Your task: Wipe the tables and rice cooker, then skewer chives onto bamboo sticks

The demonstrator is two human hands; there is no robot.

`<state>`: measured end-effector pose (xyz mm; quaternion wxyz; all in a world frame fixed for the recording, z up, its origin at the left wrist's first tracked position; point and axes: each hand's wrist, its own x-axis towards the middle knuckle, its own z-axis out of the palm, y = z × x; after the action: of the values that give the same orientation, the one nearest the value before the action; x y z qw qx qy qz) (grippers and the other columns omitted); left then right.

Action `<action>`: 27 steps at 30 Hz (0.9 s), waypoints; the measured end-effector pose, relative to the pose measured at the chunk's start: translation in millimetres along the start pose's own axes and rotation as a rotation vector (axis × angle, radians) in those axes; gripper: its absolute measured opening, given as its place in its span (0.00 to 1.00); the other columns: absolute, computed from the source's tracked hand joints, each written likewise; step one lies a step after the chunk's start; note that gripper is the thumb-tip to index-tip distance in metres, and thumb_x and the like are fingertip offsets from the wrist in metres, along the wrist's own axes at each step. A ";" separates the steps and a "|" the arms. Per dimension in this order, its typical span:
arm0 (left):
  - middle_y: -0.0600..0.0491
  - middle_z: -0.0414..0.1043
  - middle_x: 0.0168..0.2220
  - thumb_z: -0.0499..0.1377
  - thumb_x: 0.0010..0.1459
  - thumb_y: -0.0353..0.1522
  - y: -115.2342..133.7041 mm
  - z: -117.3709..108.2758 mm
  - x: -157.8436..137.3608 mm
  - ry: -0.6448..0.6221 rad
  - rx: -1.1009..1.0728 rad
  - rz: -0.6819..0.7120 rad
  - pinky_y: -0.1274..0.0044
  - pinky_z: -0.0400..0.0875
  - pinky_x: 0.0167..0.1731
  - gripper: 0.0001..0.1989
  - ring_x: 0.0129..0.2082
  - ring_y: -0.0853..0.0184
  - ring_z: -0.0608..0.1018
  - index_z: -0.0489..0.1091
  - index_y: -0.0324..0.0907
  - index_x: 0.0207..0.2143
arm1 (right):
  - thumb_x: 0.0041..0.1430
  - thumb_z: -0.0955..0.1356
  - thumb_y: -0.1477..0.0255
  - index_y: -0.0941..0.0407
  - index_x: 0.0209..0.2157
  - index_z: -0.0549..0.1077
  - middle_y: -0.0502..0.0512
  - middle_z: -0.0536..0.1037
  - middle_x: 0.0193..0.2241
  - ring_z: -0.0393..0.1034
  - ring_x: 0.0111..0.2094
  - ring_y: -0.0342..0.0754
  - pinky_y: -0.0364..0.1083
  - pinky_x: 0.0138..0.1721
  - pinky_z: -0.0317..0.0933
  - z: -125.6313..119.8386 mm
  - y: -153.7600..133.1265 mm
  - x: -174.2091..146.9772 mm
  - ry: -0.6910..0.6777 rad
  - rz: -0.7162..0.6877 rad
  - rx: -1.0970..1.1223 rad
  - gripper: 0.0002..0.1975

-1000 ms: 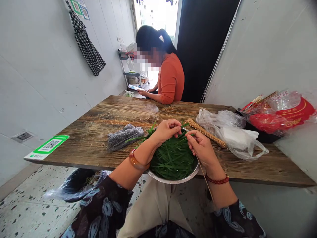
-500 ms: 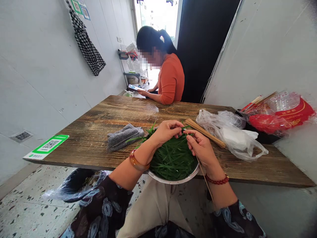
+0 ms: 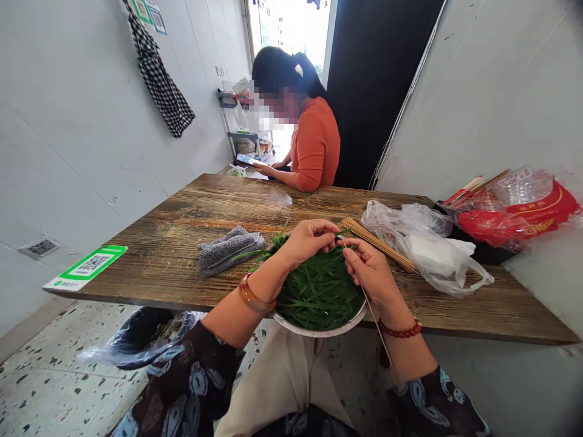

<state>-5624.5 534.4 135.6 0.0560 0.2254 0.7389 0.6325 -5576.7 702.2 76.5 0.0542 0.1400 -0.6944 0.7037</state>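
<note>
A metal bowl [image 3: 314, 332] full of green chives [image 3: 319, 297] sits at the table's near edge. Above its far side, my left hand [image 3: 312, 241] is closed in a pinch on a few chive leaves. My right hand [image 3: 370, 270] grips a thin bamboo skewer [image 3: 379, 328], which slants down past my wrist. The skewer's upper end is close to the left fingertips, where fingers partly hide the contact with the leaves. Just beyond my right hand lies a bundle of bamboo skewers [image 3: 380, 244].
Left of the bowl is a grey towel [image 3: 230, 250] on the wooden table [image 3: 182, 224]. A clear plastic bag [image 3: 432, 249] and red packaging [image 3: 528, 212] are at the right. A person in orange [image 3: 316, 145] sits across. A lined bin [image 3: 141, 340] stands on the floor.
Both hands stay almost in place, with the same pinch on the chives and the skewer. The view shifts very slightly.
</note>
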 end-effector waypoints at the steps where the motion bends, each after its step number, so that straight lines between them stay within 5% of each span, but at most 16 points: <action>1: 0.57 0.72 0.22 0.60 0.51 0.28 -0.4 0.1 0.2 -0.001 0.008 0.008 0.83 0.65 0.22 0.07 0.19 0.77 0.71 0.73 0.35 0.35 | 0.62 0.66 0.59 0.56 0.46 0.72 0.40 0.66 0.17 0.56 0.13 0.35 0.37 0.13 0.49 0.1 0.1 0.0 0.001 0.001 0.001 0.17; 16: 0.57 0.71 0.22 0.59 0.52 0.29 -2.9 0.8 0.7 -0.005 0.111 0.076 0.83 0.66 0.23 0.07 0.19 0.77 0.71 0.73 0.36 0.35 | 0.62 0.67 0.60 0.56 0.44 0.72 0.40 0.66 0.17 0.55 0.12 0.34 0.36 0.13 0.48 0.9 -0.6 0.7 0.009 0.003 0.039 0.15; 24: 0.57 0.71 0.22 0.59 0.53 0.30 -5.5 1.2 1.2 -0.016 0.120 0.086 0.83 0.66 0.23 0.09 0.20 0.76 0.70 0.73 0.36 0.37 | 0.59 0.70 0.62 0.49 0.64 0.58 0.39 0.68 0.18 0.56 0.13 0.36 0.35 0.12 0.51 2.9 -6.9 -2.5 0.072 0.026 0.110 0.33; 27: 0.57 0.71 0.22 0.58 0.53 0.29 -7.5 0.7 1.6 -0.020 0.162 0.096 0.82 0.65 0.23 0.10 0.20 0.76 0.70 0.73 0.37 0.38 | 0.60 0.69 0.63 0.48 0.64 0.59 0.39 0.67 0.18 0.56 0.14 0.36 0.35 0.13 0.52 2.8 -7.3 -2.7 0.073 0.006 0.101 0.32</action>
<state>-5627.6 535.0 128.6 0.0147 0.2709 0.7753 0.5704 -5571.9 700.0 82.8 0.0701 0.1149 -0.6559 0.7428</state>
